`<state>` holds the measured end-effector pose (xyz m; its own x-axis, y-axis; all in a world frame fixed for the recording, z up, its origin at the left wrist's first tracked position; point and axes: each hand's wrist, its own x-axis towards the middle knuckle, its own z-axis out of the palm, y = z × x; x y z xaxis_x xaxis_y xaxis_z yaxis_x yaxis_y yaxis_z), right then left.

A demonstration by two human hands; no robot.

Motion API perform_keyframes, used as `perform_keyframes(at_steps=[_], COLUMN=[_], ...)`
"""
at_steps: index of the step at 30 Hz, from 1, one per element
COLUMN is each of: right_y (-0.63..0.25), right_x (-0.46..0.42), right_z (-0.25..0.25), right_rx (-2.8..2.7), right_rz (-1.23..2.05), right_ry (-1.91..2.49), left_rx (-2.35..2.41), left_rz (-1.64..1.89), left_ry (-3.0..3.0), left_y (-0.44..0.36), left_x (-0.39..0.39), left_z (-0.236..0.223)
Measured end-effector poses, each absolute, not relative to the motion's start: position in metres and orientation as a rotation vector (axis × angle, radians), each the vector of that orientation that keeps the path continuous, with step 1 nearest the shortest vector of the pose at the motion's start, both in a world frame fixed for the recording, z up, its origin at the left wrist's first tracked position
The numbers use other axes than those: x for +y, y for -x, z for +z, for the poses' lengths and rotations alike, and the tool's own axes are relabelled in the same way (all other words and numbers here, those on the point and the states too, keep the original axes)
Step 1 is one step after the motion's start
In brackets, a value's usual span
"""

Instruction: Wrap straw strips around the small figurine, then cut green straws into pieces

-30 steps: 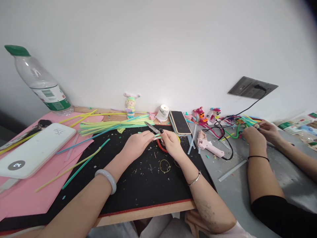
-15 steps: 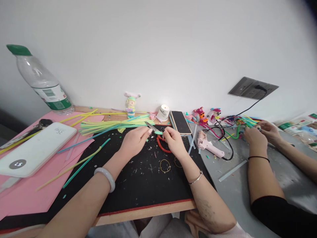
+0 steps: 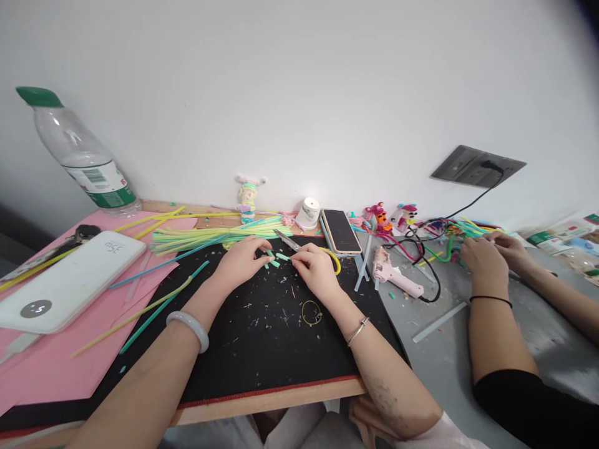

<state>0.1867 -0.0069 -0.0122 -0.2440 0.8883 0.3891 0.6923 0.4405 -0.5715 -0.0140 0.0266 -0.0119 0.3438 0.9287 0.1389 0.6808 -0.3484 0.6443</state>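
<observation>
My left hand is over the black mat, thumb and index finger closing on a short mint-green piece of pipe cleaner. Another short mint piece lies at its fingertips. My right hand pinches a mint-green pipe cleaner piece by its right end, pointing it left. Just behind that hand are metal scissor blades. A yellow loop, apparently a handle, shows past the knuckles; the part between is hidden.
Behind my hands lies a pipe cleaner bundle. A doll, a white cup and a phone line the wall. At right are a glue gun and a co-worker's hands. A power bank and bottle stand left.
My left hand has moved left and down, away from the scissor blades. My right hand has come slightly left and lower with a mint piece. A red handle below it no longer shows.
</observation>
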Motion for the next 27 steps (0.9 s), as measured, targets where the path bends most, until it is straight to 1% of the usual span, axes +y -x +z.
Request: perform_keyframes(at_steps=[4,10,18,27], right_y=[-0.1865,-0.1891,-0.1901,-0.1911], right_x=[-0.0064,-0.0064,-0.0075,-0.0061], right_z=[-0.0124,-0.0105,-0.0107,-0.0112], right_rx=[-1.954,-1.9,-1.894,-1.873], right_rz=[0.373,0.37,0.371,0.393], right_ry=[1.353,1.341,1.344,1.347], left_rx=[1.349,1.24,1.284,1.332], left_rz=[0.675,0.758,0.77,0.733], left_ry=[-2.129,-2.128,-2.092,-2.187], left_y=[0.0161,0.0143,0.0127,0.0136], left_x=[0.0292,0.0307,0.0309,0.0322], left_z=[-0.0147,-0.0179,-0.0185,-0.0174])
